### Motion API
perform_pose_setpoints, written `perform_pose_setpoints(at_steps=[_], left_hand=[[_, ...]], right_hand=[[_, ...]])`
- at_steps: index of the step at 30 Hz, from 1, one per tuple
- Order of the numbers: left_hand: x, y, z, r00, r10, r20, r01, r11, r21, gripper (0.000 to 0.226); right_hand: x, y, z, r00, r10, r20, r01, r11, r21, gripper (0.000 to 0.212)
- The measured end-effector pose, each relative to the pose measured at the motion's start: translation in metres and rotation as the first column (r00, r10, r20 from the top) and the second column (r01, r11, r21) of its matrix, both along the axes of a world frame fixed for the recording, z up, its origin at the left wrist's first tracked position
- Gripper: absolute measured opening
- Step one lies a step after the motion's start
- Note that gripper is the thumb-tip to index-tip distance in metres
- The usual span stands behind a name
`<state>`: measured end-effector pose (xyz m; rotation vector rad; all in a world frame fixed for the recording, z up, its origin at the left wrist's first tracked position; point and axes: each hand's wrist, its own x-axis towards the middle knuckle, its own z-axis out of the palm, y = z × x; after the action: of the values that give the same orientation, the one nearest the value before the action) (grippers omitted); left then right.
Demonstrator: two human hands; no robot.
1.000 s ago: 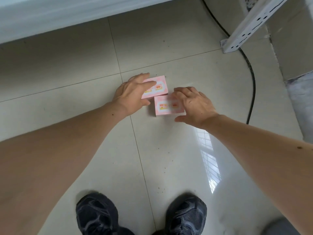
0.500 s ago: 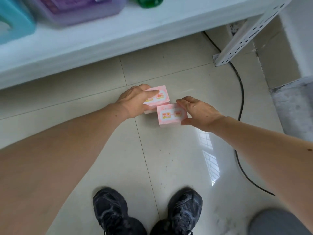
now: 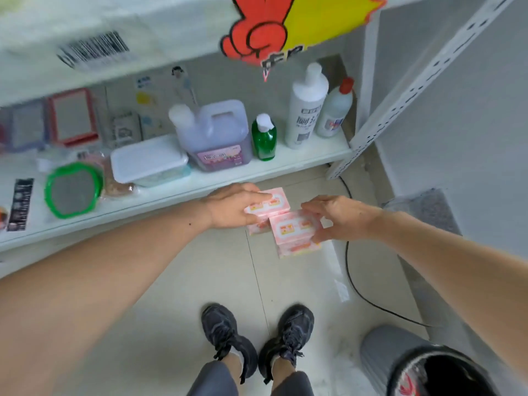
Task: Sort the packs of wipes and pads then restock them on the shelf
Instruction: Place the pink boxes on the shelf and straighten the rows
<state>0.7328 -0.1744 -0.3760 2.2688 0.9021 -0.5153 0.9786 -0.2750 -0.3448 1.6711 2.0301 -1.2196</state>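
Change: packs were flat on the floor tiles 1.0 s ago with hands settling on them; now both packs are up off the floor, in front of the bottom shelf [image 3: 228,174] edge. View has swung up too, shelf contents visible now.
Left hand: left hand [image 3: 231,205] grasps the left pink pack [image 3: 271,202], fingers laid over its top, thumb hidden underneath.
Right hand: right hand [image 3: 340,215] pinches the right pink pack [image 3: 294,228] by its right end, fingers on top, thumb below.
Packs: left pink pack just in front of the shelf lip, right pink pack a little nearer the person, the two touching or overlapping at the corner. More pink wrapping shows under each; may be extra packs stacked below, cannot tell.
Shelf load: purple jug [image 3: 220,132] straight behind the left hand on the shelf, green bottle [image 3: 264,138] right of it, white tall bottle [image 3: 307,107] further right, white lidded tub [image 3: 148,161] left of the jug, green-rimmed round thing [image 3: 73,190] far left.
Off shelf: black cable [image 3: 351,270] on the floor right of the shelf post, grey bin [image 3: 405,364] near the right foot.
Meaning: pickup looks done, carry to shelf under way. Judged next is finding a bare stretch of the board; front strip ahead of the jug looks likeliest.
Risk: lower packs, if any, could slip from a top-only hold.
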Motion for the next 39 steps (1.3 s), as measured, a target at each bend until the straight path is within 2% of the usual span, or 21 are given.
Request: perform_pose_setpoints(at_steps=[5, 8, 11, 17, 20, 29, 34, 39], left_hand=[[-0.010, 0.012, 0.131, 0.997, -0.066, 0.042, 0.064, 0.997, 0.050, 0.056], [-0.017, 0.023, 0.199, 0.992, -0.105, 0.065, 0.099, 0.991, 0.095, 0.053], [-0.033, 0.028, 0.266, 0.991, -0.110, 0.083, 0.094, 0.981, 0.170, 0.055], [-0.063, 0.017, 0.359, 0.988, -0.079, 0.129, 0.045, 0.967, 0.249, 0.055], [-0.082, 0.019, 0.397, 0.988, -0.036, 0.148, -0.011, 0.951, 0.309, 0.055], [-0.161, 0.059, 0.473, 0.979, 0.031, 0.204, -0.120, 0.889, 0.442, 0.055], [-0.217, 0.105, 0.489, 0.979, 0.045, 0.200, -0.137, 0.872, 0.470, 0.058], [-0.271, 0.169, 0.494, 0.984, 0.024, 0.176, -0.106, 0.875, 0.472, 0.061]], right_hand=[[-0.008, 0.011, 0.136, 0.999, 0.028, 0.021, -0.029, 0.998, 0.053, 0.050], [-0.015, 0.020, 0.203, 0.999, 0.047, 0.019, -0.049, 0.992, 0.116, 0.051], [-0.026, 0.024, 0.269, 1.000, 0.004, -0.017, -0.003, 0.993, 0.115, 0.053], [-0.042, 0.034, 0.360, 0.996, 0.091, 0.016, -0.092, 0.974, 0.208, 0.054], [-0.059, 0.045, 0.398, 0.990, 0.142, 0.026, -0.143, 0.949, 0.281, 0.069], [-0.136, 0.099, 0.470, 0.980, 0.200, -0.001, -0.183, 0.896, 0.405, 0.061], [-0.190, 0.145, 0.478, 0.982, 0.190, 0.019, -0.176, 0.864, 0.472, 0.065], [-0.247, 0.193, 0.480, 0.992, 0.128, 0.006, -0.113, 0.852, 0.512, 0.053]])
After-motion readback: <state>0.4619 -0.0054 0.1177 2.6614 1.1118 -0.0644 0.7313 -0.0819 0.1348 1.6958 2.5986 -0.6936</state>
